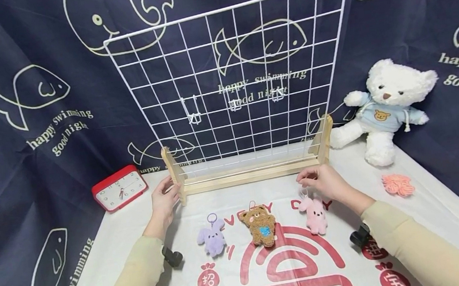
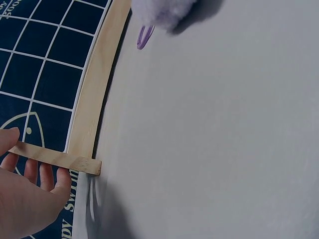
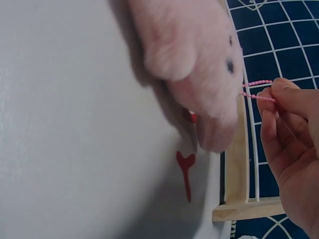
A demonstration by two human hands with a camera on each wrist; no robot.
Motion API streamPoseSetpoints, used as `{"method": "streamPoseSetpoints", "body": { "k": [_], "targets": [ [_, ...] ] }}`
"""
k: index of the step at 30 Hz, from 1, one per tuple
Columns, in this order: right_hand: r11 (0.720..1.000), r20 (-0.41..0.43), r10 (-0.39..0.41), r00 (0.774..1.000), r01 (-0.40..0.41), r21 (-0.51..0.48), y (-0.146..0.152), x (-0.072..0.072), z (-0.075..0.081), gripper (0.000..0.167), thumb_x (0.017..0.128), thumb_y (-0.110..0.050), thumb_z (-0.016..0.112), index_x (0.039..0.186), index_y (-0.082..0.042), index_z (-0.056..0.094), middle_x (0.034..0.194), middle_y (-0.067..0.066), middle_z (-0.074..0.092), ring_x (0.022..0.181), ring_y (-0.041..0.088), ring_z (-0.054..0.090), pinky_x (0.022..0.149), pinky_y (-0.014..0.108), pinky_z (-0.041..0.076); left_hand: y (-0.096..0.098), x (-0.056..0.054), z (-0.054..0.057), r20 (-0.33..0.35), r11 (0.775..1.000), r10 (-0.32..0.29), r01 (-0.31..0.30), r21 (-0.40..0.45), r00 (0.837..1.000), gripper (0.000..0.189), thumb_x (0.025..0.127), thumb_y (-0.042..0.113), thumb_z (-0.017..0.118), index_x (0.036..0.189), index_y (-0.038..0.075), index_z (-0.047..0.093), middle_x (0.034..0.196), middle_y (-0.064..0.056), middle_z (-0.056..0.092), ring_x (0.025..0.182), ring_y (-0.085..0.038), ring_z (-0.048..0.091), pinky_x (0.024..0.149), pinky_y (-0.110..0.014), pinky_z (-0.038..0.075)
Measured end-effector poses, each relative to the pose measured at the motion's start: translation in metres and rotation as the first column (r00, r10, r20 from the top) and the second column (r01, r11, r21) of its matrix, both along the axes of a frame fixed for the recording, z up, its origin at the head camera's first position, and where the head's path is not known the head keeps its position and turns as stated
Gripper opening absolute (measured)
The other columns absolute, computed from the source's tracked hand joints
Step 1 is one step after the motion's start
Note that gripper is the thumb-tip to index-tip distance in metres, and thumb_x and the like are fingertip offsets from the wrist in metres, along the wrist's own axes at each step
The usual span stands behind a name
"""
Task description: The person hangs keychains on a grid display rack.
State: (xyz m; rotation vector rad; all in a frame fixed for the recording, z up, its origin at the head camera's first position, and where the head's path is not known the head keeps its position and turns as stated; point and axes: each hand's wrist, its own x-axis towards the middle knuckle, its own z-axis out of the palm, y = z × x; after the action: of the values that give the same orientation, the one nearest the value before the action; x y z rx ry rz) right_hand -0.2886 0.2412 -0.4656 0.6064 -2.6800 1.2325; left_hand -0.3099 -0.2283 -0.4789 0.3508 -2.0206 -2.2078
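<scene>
Left hand (image 1: 165, 200): grasping wooden stand (image 1: 244, 177), left end
Right hand (image 1: 324, 182): pinching cord (image 3: 257, 83) of pink rabbit (image 1: 316, 218)
Brown bear (image 1: 260, 222): lying left of pink rabbit

Pink plush bunny (image 1: 317, 218), face showing, pink cord (image 3: 260, 82) pinched in right fingers (image 3: 294, 98). Wooden stand (image 1: 250, 176) just behind, left end in left fingers (image 2: 62, 183), white grid (image 1: 244, 84) upright.

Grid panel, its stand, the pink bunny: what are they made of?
Grid panel: probably metal wire, painted or coated; thin straight white rods. Stand: pale wood by the visible grain; looks matte, can't tell if varnished. Pink bunny: soft plush, likely synthetic; short fuzzy pile.
</scene>
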Motion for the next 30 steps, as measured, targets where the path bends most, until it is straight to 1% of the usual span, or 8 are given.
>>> {"method": "streamPoseSetpoints", "body": {
  "k": [4, 8, 11, 15, 21, 23, 28, 30],
  "targets": [
    [0.999, -0.023, 0.025, 0.999, -0.026, -0.025, -0.001, 0.002, 0.007, 0.003, 0.092, 0.000, 0.073, 0.092, -0.001, 0.075, 0.085, 0.012, 0.074, 0.071, 0.015, 0.069, 0.062, 0.022, 0.055, 0.001, 0.001, 0.001, -0.001, 1.000, 0.002, -0.002, 0.000, 1.000, 0.054, 0.099, 0.000, 0.060, 0.151, 0.002, 0.045, 0.141, -0.019, 0.047, 0.130, -0.031, 0.048, 0.111, -0.044, 0.044],
    [0.999, -0.055, 0.036, 0.998, -0.038, -0.035, -0.002, 0.003, 0.015, 0.006, 0.092, 0.002, 0.072, 0.093, -0.002, 0.075, 0.087, 0.008, 0.073, 0.070, 0.012, 0.067, 0.062, 0.023, 0.056, 0.000, 0.001, 0.000, 0.000, 1.000, 0.004, -0.004, 0.002, 1.000, 0.054, 0.099, 0.000, 0.060, 0.151, 0.002, 0.045, 0.141, -0.019, 0.047, 0.130, -0.030, 0.048, 0.111, -0.044, 0.044],
    [0.999, -0.065, 0.031, 0.997, -0.033, -0.041, -0.003, 0.002, 0.020, 0.006, 0.093, 0.002, 0.072, 0.093, -0.003, 0.075, 0.088, 0.007, 0.073, 0.070, 0.011, 0.066, 0.062, 0.022, 0.055, -0.001, 0.000, 0.000, 0.001, 1.000, 0.003, -0.003, 0.004, 1.000, 0.055, 0.100, 0.000, 0.061, 0.152, 0.003, 0.044, 0.142, -0.020, 0.047, 0.131, -0.031, 0.048, 0.112, -0.044, 0.044],
    [0.998, -0.096, 0.027, 0.995, -0.033, -0.059, -0.004, -0.001, 0.028, 0.005, 0.093, 0.002, 0.071, 0.093, -0.002, 0.074, 0.085, 0.007, 0.071, 0.069, 0.014, 0.065, 0.059, 0.021, 0.053, -0.001, 0.000, 0.000, -0.001, 1.000, -0.003, 0.003, 0.005, 1.000, 0.055, 0.100, 0.002, 0.062, 0.152, 0.003, 0.045, 0.143, -0.020, 0.047, 0.131, -0.031, 0.047, 0.112, -0.044, 0.043],
    [0.994, -0.157, 0.037, 0.987, -0.052, -0.093, -0.007, -0.003, 0.040, 0.006, 0.092, 0.005, 0.071, 0.095, 0.000, 0.074, 0.083, 0.014, 0.071, 0.067, 0.019, 0.065, 0.058, 0.020, 0.053, -0.001, 0.000, 0.001, 0.002, 1.000, -0.002, 0.002, 0.000, 1.000, 0.054, 0.100, 0.002, 0.062, 0.151, 0.004, 0.046, 0.143, -0.020, 0.048, 0.130, -0.030, 0.048, 0.112, -0.044, 0.043],
    [0.993, -0.175, 0.037, 0.984, -0.056, -0.101, -0.008, -0.004, 0.044, 0.006, 0.092, 0.005, 0.072, 0.095, 0.001, 0.074, 0.083, 0.015, 0.071, 0.066, 0.018, 0.065, 0.058, 0.019, 0.054, -0.001, 0.000, 0.001, -0.001, 1.000, -0.004, 0.004, 0.000, 1.000, 0.054, 0.100, 0.003, 0.062, 0.151, 0.004, 0.046, 0.143, -0.020, 0.047, 0.130, -0.030, 0.049, 0.112, -0.044, 0.044],
    [0.995, -0.223, 0.008, 0.975, -0.029, -0.093, -0.011, -0.005, 0.049, 0.007, 0.091, 0.004, 0.074, 0.094, -0.002, 0.075, 0.083, 0.008, 0.071, 0.065, 0.015, 0.063, 0.058, 0.017, 0.052, -0.002, 0.000, 0.001, -0.002, 1.000, -0.014, 0.014, 0.004, 1.000, 0.055, 0.100, 0.003, 0.062, 0.152, 0.004, 0.045, 0.144, -0.020, 0.047, 0.131, -0.032, 0.048, 0.112, -0.045, 0.043],
    [0.995, -0.239, -0.004, 0.971, -0.019, -0.096, -0.012, -0.004, 0.051, 0.007, 0.090, 0.004, 0.075, 0.093, -0.003, 0.075, 0.082, 0.006, 0.071, 0.064, 0.016, 0.063, 0.056, 0.017, 0.051, -0.002, 0.000, 0.001, 0.000, 1.000, -0.017, 0.017, 0.003, 1.000, 0.055, 0.100, 0.003, 0.062, 0.152, 0.004, 0.045, 0.144, -0.021, 0.047, 0.131, -0.032, 0.048, 0.112, -0.044, 0.043]
  ]
}}
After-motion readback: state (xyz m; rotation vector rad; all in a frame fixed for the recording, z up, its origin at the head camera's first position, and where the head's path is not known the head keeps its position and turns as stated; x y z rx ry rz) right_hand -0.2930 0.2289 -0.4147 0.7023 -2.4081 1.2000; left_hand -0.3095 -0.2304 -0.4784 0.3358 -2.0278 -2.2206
